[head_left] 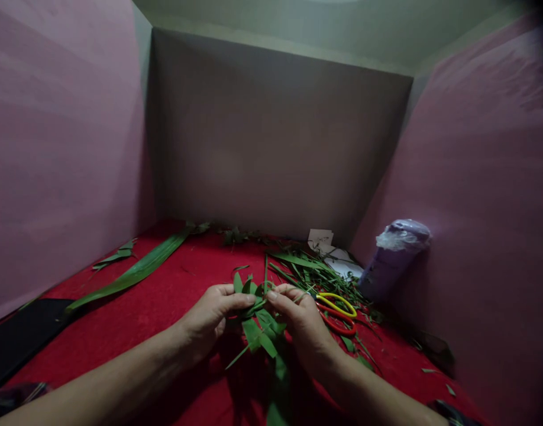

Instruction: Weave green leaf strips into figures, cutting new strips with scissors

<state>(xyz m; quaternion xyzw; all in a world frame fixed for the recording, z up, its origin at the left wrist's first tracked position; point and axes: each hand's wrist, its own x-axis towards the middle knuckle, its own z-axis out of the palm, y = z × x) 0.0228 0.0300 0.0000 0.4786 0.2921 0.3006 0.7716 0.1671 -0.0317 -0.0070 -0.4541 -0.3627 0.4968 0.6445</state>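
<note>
Between my two hands is a small bunch of green leaves (256, 337), with a long broad leaf (278, 384) hanging below it. My left hand (218, 310) pinches the bunch from the left, thumb on top. From the other side, my right hand (298, 310) closes thumb and fingers on the bunch where thin strands meet; exactly which strand is too small to tell. Just beyond my right hand lie scissors (340, 312) with one yellow and one red handle loop, their blades mostly hidden.
Cut stems and leaves (320, 272) are heaped on the red cloth (200, 266) at the back right, beside white papers (342, 262). A purple bin (389, 260) with a plastic liner leans at the right wall. One long leaf (138, 272) and a black flat object (27, 337) lie left.
</note>
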